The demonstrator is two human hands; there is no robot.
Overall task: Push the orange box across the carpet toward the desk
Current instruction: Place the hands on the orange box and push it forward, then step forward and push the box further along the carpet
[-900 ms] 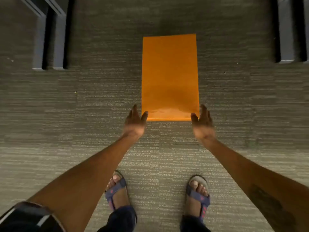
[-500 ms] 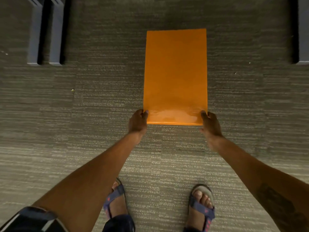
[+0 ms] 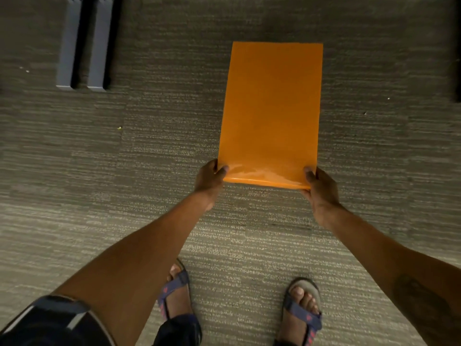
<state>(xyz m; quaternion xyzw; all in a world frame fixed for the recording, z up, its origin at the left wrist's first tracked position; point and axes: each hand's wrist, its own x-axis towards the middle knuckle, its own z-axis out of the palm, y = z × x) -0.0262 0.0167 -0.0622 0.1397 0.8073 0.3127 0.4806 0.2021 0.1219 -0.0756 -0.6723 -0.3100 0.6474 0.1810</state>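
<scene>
A long, flat orange box (image 3: 270, 108) lies on the grey carpet (image 3: 149, 171), its length running away from me. My left hand (image 3: 209, 179) grips its near left corner, thumb on the glossy top. My right hand (image 3: 320, 188) holds the near right corner the same way. Both arms stretch forward and down from the bottom of the view. The box's near edge sits between my two hands.
Two grey metal desk legs (image 3: 82, 43) stand on the carpet at the upper left. A dark leg edge (image 3: 457, 81) shows at the far right. My sandalled feet (image 3: 174, 293) stand behind the box.
My hands went from open beside the box's near corners to closed on them. The view has shifted, so the box now sits further right and the desk legs nearer.
</scene>
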